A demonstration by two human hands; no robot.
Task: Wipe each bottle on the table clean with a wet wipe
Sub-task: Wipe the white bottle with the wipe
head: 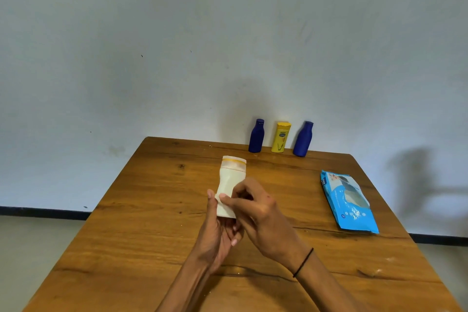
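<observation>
Midway above the wooden table (141, 235), a left hand (217, 230) gripped a cream bottle (229, 185) by its base while the right hand (258, 208) curled its fingers against the bottle's side; whether those fingers held a wipe could not be told.

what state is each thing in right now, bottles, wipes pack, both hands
white bottle: lifted off the table, cap end tilted away, held in both hands
left hand: grips the white bottle's base
right hand: fingers curled against the bottle's side; a wipe cannot be made out
left blue bottle: upright by the wall
yellow bottle: upright, capped
right blue bottle: upright, leaning slightly
wipes pack: flat on the table
</observation>
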